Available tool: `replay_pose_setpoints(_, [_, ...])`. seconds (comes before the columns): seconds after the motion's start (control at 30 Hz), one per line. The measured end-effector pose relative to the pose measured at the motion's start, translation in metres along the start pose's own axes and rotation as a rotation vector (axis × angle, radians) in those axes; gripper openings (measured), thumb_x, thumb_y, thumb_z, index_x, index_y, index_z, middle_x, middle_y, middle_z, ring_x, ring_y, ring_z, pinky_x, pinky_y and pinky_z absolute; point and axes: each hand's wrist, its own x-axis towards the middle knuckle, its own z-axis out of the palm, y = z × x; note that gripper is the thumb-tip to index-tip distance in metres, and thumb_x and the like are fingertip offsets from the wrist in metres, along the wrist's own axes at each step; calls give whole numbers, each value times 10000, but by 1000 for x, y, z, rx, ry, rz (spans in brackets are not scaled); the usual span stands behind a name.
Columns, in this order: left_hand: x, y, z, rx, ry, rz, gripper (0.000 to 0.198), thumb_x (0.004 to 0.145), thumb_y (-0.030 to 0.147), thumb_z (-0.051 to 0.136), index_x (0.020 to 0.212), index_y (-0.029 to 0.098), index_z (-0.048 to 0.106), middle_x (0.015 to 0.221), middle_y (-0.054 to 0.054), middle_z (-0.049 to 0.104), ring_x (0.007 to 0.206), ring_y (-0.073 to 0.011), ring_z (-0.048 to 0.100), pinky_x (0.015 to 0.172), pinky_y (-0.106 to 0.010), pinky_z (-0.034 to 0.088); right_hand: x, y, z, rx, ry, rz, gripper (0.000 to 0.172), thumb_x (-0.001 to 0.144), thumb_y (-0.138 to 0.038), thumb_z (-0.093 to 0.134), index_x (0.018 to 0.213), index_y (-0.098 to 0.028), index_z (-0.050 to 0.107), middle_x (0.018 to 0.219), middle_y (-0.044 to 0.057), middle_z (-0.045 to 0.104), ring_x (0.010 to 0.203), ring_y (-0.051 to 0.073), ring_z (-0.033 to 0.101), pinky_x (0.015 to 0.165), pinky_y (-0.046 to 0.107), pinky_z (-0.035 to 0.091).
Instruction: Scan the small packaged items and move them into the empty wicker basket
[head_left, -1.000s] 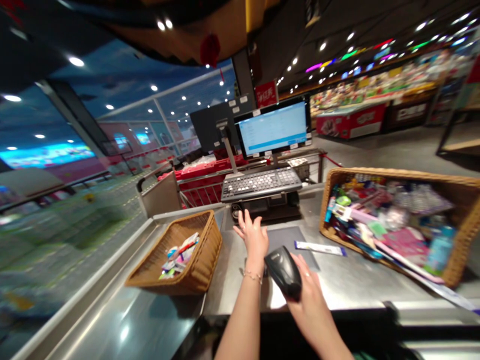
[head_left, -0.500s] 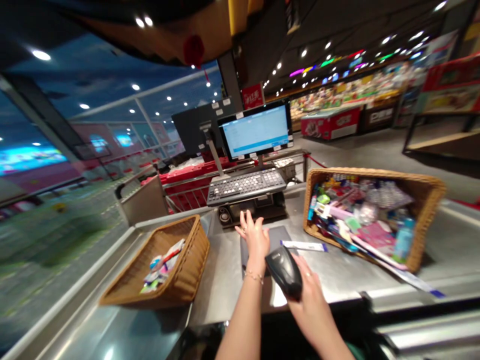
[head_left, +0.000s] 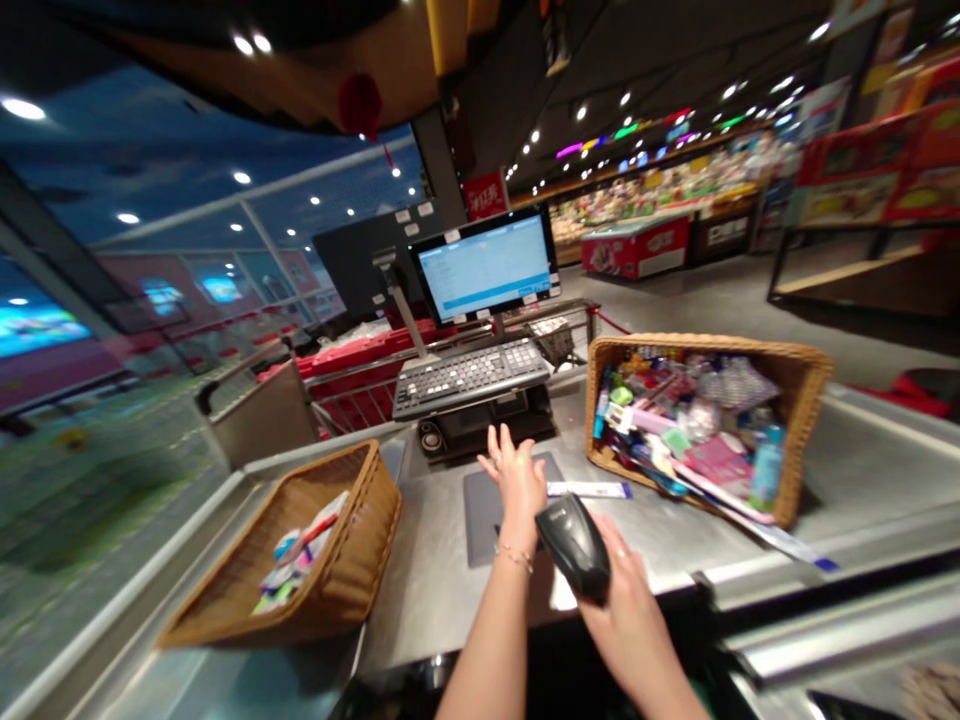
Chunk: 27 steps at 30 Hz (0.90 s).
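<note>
Steel checkout counter (head_left: 442,620), right hand (head_left: 626,630) gripping black barcode scanner (head_left: 574,545). Left hand (head_left: 516,480) open, fingers spread, just above dark scan pad (head_left: 480,520). Flat packet (head_left: 589,489) beside pad. Full wicker basket (head_left: 712,345) right, wicker basket with few items (head_left: 352,540) left, keyboard (head_left: 469,378) ahead.

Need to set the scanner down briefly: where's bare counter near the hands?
Bare steel counter lies between the small wicker basket and the dark mat, and right of the mat below the white packet. Crowded: the large wicker basket, packed full.
</note>
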Motion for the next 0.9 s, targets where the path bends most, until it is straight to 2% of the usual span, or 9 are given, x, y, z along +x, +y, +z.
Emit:
replay_pose_setpoints(0.2, [-2, 12, 14, -31, -71, 22, 326, 772, 170, 643, 1091, 236, 658, 1542, -106, 330, 1467, -286, 156, 1139, -637, 124, -3, -1, -7, 24, 69, 70, 559, 763, -167, 493, 1320, -179, 470, 1414, 131, 501, 1386, 329, 377, 1114, 559, 328])
replay_pose_setpoints(0.37, [-4, 18, 25, -25, -124, 55, 310, 782, 173, 631, 1087, 225, 658, 1548, -120, 311, 1468, -300, 148, 1130, -649, 140, -2, 3, -13, 62, 94, 93, 537, 757, -179, 482, 1292, -152, 486, 1373, 147, 532, 1363, 327, 409, 1105, 547, 344])
replay_pose_setpoints(0.6, [-5, 19, 39, -31, -139, 98, 297, 776, 159, 623, 1066, 211, 663, 1540, -130, 323, 1470, -302, 144, 1129, -651, 142, -2, 18, -18, 104, 90, 88, 584, 736, -164, 538, 1314, -226, 478, 1361, 88, 548, 1346, 282, 442, 1108, 481, 364])
replay_pose_setpoints(0.9, [-6, 15, 69, 36, -249, 115, 304, 756, 175, 615, 1045, 238, 681, 1539, -112, 329, 1469, -297, 144, 1132, -639, 140, -7, 21, -14, 71, 114, 140, 536, 789, -215, 477, 1324, -187, 448, 1394, 121, 515, 1376, 319, 391, 1108, 540, 344])
